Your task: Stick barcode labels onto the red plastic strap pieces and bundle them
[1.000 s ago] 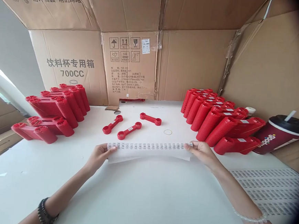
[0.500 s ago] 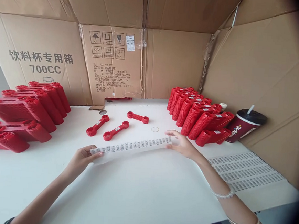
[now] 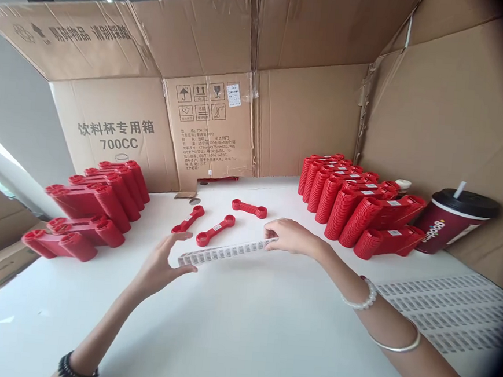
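A narrow strip of printed barcode labels (image 3: 229,250) stretches across the middle of the view, above the white table. My right hand (image 3: 293,237) pinches its right end between thumb and fingers. Around the strip's left end, my left hand (image 3: 162,266) has its thumb and fingers spread apart, with a gap between them and the strip. Just beyond the strip lie three loose red plastic pieces with a ring at each end: one (image 3: 189,218) near my left fingers, one (image 3: 215,230) in the middle with a white label, and one (image 3: 249,208) farther back.
Stacked red pieces stand at the left (image 3: 102,206) and right (image 3: 341,201). A dark red cup (image 3: 449,224) with black lid and straw is at far right. Label sheets (image 3: 446,308) lie on the right of the white table (image 3: 222,337). Cardboard walls (image 3: 309,123) enclose the back.
My left hand has let go of the strip's left end and opened. My right hand still grips the right end. The camera view has tilted up and shifted left.
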Tool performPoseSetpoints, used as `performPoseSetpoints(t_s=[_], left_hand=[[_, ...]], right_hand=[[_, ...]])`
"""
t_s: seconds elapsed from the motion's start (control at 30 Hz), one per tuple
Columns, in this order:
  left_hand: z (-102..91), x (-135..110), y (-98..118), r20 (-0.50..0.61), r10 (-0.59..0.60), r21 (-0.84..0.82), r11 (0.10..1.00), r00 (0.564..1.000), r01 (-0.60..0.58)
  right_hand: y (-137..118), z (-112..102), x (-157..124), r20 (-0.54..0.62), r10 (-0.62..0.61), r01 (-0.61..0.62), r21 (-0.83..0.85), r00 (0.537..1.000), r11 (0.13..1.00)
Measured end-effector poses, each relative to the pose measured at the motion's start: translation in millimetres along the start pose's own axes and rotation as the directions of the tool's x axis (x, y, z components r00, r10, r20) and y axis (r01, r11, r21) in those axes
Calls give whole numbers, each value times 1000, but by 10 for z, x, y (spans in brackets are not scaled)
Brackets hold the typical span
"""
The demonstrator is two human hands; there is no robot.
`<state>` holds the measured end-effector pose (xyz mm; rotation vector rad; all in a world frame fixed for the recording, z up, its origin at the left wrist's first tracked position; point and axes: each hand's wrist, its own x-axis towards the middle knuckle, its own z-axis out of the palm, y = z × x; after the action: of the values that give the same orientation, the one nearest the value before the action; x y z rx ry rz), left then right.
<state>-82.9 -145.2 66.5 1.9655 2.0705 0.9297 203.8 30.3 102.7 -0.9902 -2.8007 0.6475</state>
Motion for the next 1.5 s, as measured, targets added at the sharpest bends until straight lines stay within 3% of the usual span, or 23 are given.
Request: performPoseSetpoints(t_s=[0.07, 0.17, 0.27, 0.37, 0.47, 0.63, 0.8, 0.93, 1.03, 1.23, 1.37, 1.5], left_hand=[[-68, 150, 232, 14, 101, 201, 974, 995, -102], [-116, 461, 641, 107, 186, 313, 926, 977, -211], [-137, 742, 964, 181, 124, 291, 941, 976, -174], [-120, 890, 1106, 272, 19, 245, 966, 962, -88], [-44, 919, 1130, 247, -14, 236, 971, 969, -46], [109, 887, 1130, 232, 30, 206, 975, 972, -79], [200, 884, 1107, 207, 84, 221, 967, 975, -130], [239, 885, 1097, 213, 77, 243, 961, 974, -129], [259, 879, 1092, 237, 85, 245, 959, 968, -144], [206, 909, 1019, 218, 50, 259, 960, 975, -107], [101, 938, 923, 247, 18, 206, 976, 969, -70], [-4, 938, 812, 303, -29, 254, 966, 952, -52]], right_hand=[[-109, -118, 31, -9, -5, 5, 3, 1000, 1000], [-271, -274, 84, -14, -17, 18, 36, 1000, 999], [-361, -374, 97, -53, -29, 32, 51, 998, 998], [-386, -413, 50, -92, 4, -1, 37, 996, 999], [-411, -405, -14, -161, 36, -41, -28, 986, 999], [-477, -329, 23, -203, -141, 146, 9, 969, 989], [-493, -254, 111, -248, -162, 146, -83, 955, 986], [-455, -244, 111, -225, -153, 138, -81, 962, 987], [-396, -262, 102, -139, -116, 110, -51, 983, 993], [-286, -355, 60, -151, 55, -64, -52, 987, 997], [-304, -390, 42, -161, 49, -65, -97, 986, 993], [-284, -420, 20, -154, 67, -90, -142, 986, 986]])
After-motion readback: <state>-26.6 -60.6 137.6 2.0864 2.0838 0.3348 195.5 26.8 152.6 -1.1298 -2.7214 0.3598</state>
